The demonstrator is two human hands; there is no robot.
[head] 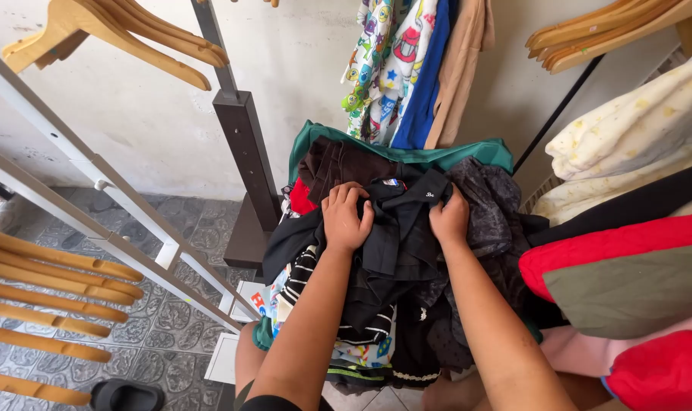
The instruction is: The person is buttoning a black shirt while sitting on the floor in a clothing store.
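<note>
Wooden hangers (49, 320): stacked on a white rail at near left; more hangers (117, 34) at far left above.

Tiled floor (163, 320): grey pattern, with a dark slipper (125, 394) at the near edge.

Dark post (247, 144): upright, just left of the pile.

Left hand (344, 219): fingers curled down, clutching a fold of the black garment (395, 228).

Black garment: lay on top of a heaped pile of clothes (376, 320), centre, over a green cloth (407, 156).

Right hand (449, 219): closed on the same garment's right edge, beside grey lace fabric (491, 205).

Hanging clothes (407, 68): printed, blue and tan pieces, far centre.

Folded bedding (628, 266): cream, red and olive, at right.

Risk, as judged: the heap looked loose and tangled; lifting the black garment could drag striped or lace pieces with it, spilling them onto the floor.
</note>
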